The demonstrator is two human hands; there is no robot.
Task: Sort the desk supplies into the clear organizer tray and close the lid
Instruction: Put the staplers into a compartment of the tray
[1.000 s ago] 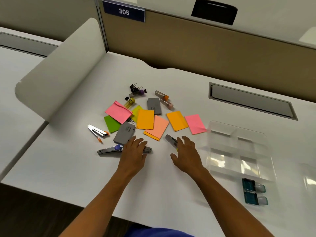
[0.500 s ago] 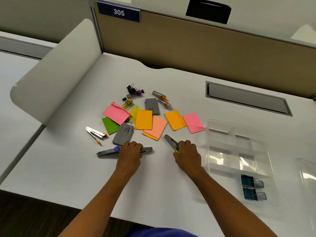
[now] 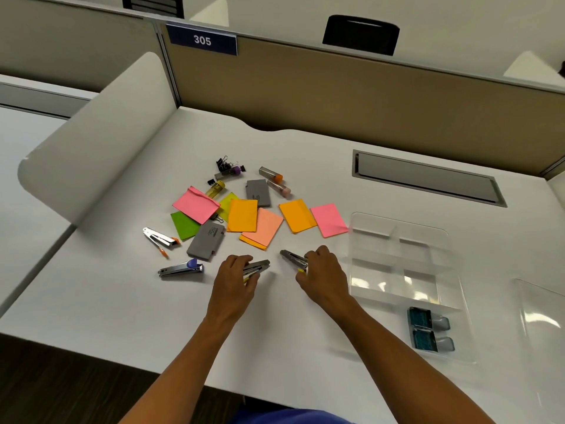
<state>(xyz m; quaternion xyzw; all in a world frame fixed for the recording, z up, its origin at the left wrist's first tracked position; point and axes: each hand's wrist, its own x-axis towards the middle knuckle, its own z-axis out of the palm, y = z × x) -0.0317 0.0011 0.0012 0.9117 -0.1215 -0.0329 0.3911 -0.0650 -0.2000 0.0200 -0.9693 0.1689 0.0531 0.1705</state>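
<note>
Here, the clear organizer tray (image 3: 397, 258) sits on the white desk (image 3: 122, 301) just right of the right hand (image 3: 324, 273). Its far compartments look bare; the nearest compartment holds two teal-labelled boxes (image 3: 423, 328), side by side. A clear lid (image 3: 541, 332) lies farther right, apart from the tray.

The left hand (image 3: 235, 280) is curled around a small metal stapler (image 3: 258, 267), nose poking out past the fingers. The right hand grips a second metal stapler (image 3: 293, 257), nose pointing up-left, a bit of yellow showing under the fingers.

Left of the left hand: one stapler with a blue tab (image 3: 182, 268), lying flat. Beyond it, one staple remover with orange tips (image 3: 160, 238).

Beyond both hands, the loose pile:
- Sticky-note pads, seven counted: two pink (image 3: 195, 205) (image 3: 328, 220), two orange (image 3: 243, 215) (image 3: 298, 216), one salmon (image 3: 264, 229), one green (image 3: 183, 224), one yellow-green (image 3: 227, 201), several overlapping.
- Grey flat boxes, two: one (image 3: 206, 240) just beyond the left hand, one (image 3: 257, 193) farther off.
- Small tubes, four: purple cap (image 3: 227, 173), yellow (image 3: 216, 188), orange cap (image 3: 270, 173), pink cap (image 3: 278, 187).
- Black binder clips (image 3: 227, 164) in a small cluster at the far edge; exact count cannot be told.
</note>
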